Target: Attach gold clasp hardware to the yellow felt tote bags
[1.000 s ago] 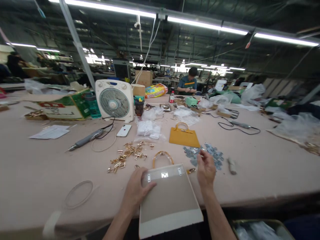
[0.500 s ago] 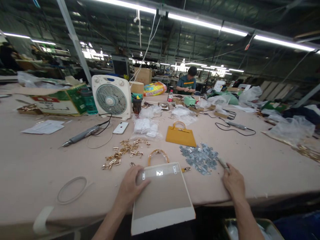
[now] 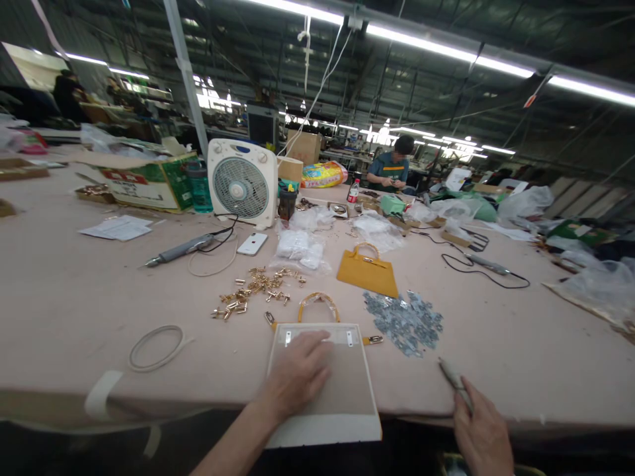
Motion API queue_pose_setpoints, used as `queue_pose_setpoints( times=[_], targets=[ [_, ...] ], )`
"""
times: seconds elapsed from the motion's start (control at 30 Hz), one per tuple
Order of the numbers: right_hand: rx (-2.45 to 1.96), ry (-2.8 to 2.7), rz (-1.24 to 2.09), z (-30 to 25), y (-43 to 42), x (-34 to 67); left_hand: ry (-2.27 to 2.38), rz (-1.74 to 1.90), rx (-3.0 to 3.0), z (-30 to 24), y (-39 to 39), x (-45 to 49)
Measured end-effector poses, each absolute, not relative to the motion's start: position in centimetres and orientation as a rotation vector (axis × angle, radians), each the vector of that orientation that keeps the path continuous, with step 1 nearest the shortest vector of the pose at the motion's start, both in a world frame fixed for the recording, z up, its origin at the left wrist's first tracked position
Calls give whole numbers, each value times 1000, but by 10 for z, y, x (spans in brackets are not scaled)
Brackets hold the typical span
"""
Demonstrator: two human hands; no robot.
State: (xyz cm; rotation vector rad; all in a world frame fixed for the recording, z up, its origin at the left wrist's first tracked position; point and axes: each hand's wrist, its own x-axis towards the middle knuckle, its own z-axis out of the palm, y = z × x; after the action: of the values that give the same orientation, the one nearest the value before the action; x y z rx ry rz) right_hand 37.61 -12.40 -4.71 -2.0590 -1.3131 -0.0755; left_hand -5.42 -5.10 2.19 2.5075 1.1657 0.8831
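My left hand (image 3: 300, 373), somewhat blurred, lies over the upper middle of a grey-brown bag panel (image 3: 347, 387) with a white border. Its fingers stretch out and cover the small metal plate at the panel's centre; two other plates show at either side. From the panel's top rises a mustard handle (image 3: 319, 299), with metal-ended straps sticking out left and right. My right hand (image 3: 482, 426) is closed around a slim grey tool (image 3: 454, 382), whose tip points up and left. Beyond that tip lies a heap of small grey metal plates (image 3: 404, 320). Gold-coloured fittings (image 3: 260, 285) are scattered behind the panel.
A mustard handbag (image 3: 367, 272) lies farther back. On the left are a corded grey power tool (image 3: 181, 250), a phone (image 3: 253, 243), a box fan (image 3: 242, 185) and a tubing coil (image 3: 156, 347). Another corded tool (image 3: 486, 263) lies right. A co-worker (image 3: 389, 165) sits opposite.
My left hand has moved from the panel's left edge onto its upper middle, over the centre plate. My right hand has drawn the grey tool back, away from the metal plates. The view has shifted.
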Motion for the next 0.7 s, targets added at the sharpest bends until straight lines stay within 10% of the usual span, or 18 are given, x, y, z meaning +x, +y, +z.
queue_pose_setpoints(
  times=[0.33, 0.7],
  targets=[
    [-909, -516, 1059, 45, -78, 280, 1249, 634, 2579, 27, -43, 4],
    [-789, -598, 1140, 35, 38, 169, 1269, 638, 2574, 34, -42, 8]
  ],
)
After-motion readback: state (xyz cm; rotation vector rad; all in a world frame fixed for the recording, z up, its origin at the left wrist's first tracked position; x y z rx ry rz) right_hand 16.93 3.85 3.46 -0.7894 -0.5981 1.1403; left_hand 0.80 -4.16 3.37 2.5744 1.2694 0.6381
